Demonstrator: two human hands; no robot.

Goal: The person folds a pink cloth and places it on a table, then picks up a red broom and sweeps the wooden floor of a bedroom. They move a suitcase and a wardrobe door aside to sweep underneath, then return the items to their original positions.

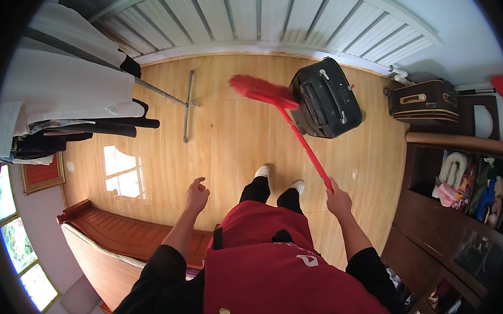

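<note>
My right hand (339,199) is closed around the end of the red handle of a duster (263,91) with a fluffy red head. The duster reaches forward and left, its head raised beside a black suitcase (329,99), overlapping its left edge in view; whether they touch I cannot tell. My left hand (197,193) hangs over the wood-patterned floor with nothing in it, its fingers partly curled and apart. A red apron (271,269) covers my front, and my white shoes (262,171) stand on the floor between my hands.
A metal clothes rack (165,93) with hanging garments stands at the left, its foot on the floor. Ahead is a white radiator (263,17). A brown suitcase (427,100) and a dark open cabinet (423,213) line the right. A wooden bed frame (136,236) lies behind my left hand.
</note>
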